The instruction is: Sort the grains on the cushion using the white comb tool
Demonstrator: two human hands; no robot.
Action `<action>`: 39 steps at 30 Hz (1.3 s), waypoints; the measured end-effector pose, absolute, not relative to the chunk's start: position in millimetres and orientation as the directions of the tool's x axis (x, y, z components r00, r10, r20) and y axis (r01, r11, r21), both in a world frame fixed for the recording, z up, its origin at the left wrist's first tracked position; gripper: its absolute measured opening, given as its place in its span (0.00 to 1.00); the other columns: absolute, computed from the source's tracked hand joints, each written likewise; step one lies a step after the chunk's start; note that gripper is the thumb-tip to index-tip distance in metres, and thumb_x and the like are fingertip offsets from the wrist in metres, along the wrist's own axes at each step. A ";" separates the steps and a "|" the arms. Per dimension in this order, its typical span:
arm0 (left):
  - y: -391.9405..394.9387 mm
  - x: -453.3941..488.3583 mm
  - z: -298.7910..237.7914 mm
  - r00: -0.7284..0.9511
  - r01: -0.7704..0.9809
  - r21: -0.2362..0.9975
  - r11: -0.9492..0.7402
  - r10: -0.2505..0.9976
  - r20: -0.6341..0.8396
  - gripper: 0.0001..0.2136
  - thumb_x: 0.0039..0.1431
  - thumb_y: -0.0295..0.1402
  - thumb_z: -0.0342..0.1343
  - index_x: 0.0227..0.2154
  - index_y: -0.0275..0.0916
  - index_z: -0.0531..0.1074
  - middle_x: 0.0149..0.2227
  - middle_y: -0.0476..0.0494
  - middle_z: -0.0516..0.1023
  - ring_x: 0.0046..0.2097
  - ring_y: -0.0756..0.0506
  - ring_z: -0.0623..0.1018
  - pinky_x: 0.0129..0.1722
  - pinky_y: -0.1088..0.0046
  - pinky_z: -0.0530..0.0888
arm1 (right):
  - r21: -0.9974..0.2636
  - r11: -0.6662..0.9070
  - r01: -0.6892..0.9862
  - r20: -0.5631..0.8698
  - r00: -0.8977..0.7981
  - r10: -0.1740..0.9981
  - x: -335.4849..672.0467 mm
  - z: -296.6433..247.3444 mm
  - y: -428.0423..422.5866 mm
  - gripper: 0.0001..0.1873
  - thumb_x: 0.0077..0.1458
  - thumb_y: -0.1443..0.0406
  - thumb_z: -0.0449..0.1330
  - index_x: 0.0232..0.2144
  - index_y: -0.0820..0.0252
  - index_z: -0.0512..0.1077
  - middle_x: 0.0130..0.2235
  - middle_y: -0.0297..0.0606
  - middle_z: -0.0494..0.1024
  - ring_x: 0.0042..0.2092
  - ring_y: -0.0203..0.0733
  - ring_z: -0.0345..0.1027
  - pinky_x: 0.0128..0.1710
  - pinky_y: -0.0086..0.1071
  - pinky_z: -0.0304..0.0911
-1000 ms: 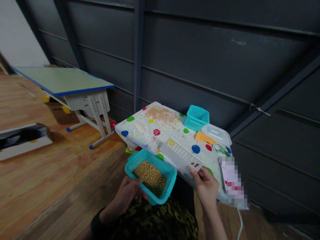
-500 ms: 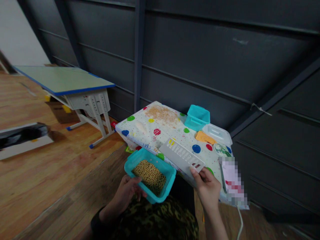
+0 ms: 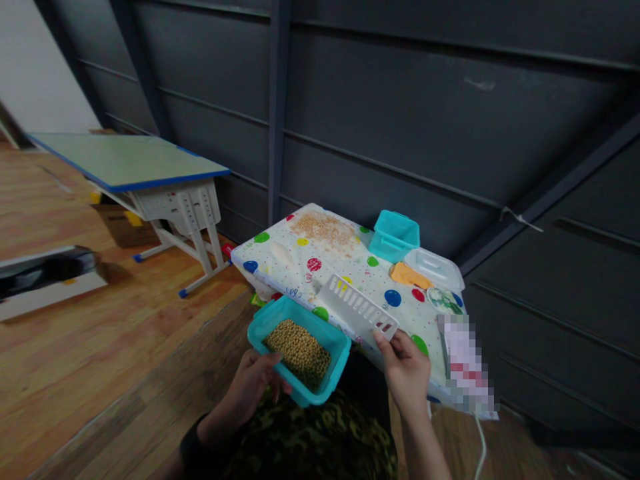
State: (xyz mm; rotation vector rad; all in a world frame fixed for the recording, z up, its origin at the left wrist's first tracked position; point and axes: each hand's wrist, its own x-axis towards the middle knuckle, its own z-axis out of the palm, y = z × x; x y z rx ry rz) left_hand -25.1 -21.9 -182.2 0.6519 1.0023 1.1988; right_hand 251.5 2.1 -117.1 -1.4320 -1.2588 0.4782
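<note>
My left hand [image 3: 260, 377] is closed on the near left rim of a teal plastic container [image 3: 336, 381], held in front of my lap at the table's edge. Inside lie soybeans [image 3: 296, 339], with smaller green beans [image 3: 313, 375] along the near side. Between thumb and fingers, my right hand [image 3: 407, 367] grips the near right end of a white slotted plastic strip [image 3: 350, 310]. The strip is tilted, close over the table's near edge, right of the container. Whether its lower edge touches the cloth I cannot tell. Pale tan grains [image 3: 325, 230] are spread at the table's far left.
A balloon-print cloth covers the table [image 3: 345, 267]. At its back stand a second teal container [image 3: 395, 237] and a clear lid [image 3: 436, 268]. Nearer lie an orange cloth-like item [image 3: 410, 275] and a round green-and-white item [image 3: 444, 300]. A dark panelled wall [image 3: 400, 133] rises behind.
My right hand has moved slightly left with the slotted strip, bringing it a little closer to the container. My left hand and the container have hardly moved.
</note>
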 end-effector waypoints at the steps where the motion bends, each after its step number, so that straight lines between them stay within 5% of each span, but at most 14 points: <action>1: -21.8 -25.7 -182.3 0.047 -0.443 0.855 0.269 0.959 -0.278 0.22 0.46 0.49 0.74 0.12 0.41 0.74 0.15 0.38 0.82 0.15 0.45 0.77 0.14 0.74 0.70 | -0.889 0.185 0.420 0.344 0.341 0.875 251.1 -116.9 2.4 0.19 0.56 0.46 0.72 0.35 0.54 0.88 0.38 0.44 0.91 0.37 0.56 0.85 0.36 0.40 0.79; 14: -19.6 -28.5 -184.8 0.006 -0.444 0.855 0.268 0.955 -0.297 0.23 0.44 0.51 0.74 0.10 0.41 0.72 0.13 0.39 0.79 0.14 0.46 0.75 0.13 0.74 0.67 | -0.898 0.215 0.385 0.347 0.318 0.882 243.5 -122.1 12.9 0.21 0.58 0.46 0.71 0.37 0.56 0.87 0.40 0.45 0.91 0.38 0.53 0.85 0.37 0.39 0.77; 23: -20.3 -27.0 -181.9 -0.030 -0.470 0.845 0.255 0.952 -0.304 0.25 0.43 0.48 0.73 0.07 0.44 0.65 0.12 0.39 0.78 0.14 0.45 0.75 0.13 0.74 0.66 | -0.895 0.188 0.405 0.374 0.449 0.812 252.3 -125.3 12.4 0.24 0.55 0.43 0.72 0.36 0.57 0.86 0.38 0.45 0.91 0.39 0.55 0.85 0.40 0.41 0.77; 26: -20.1 -26.3 -180.8 -0.025 -0.459 0.848 0.266 0.950 -0.311 0.22 0.42 0.49 0.72 0.08 0.42 0.70 0.12 0.38 0.78 0.13 0.46 0.74 0.12 0.74 0.66 | -0.879 0.174 0.443 0.401 0.492 0.773 267.0 -117.1 19.1 0.25 0.54 0.43 0.72 0.36 0.58 0.86 0.37 0.46 0.90 0.38 0.55 0.84 0.40 0.41 0.76; 39: -20.8 -27.8 -185.9 0.003 -0.426 0.854 0.298 0.945 -0.328 0.23 0.44 0.52 0.73 0.11 0.41 0.73 0.13 0.39 0.79 0.14 0.46 0.74 0.14 0.74 0.68 | -0.976 0.133 0.170 0.155 0.123 0.980 249.3 -102.7 83.8 0.24 0.42 0.47 0.80 0.35 0.56 0.87 0.41 0.49 0.91 0.42 0.60 0.86 0.42 0.46 0.80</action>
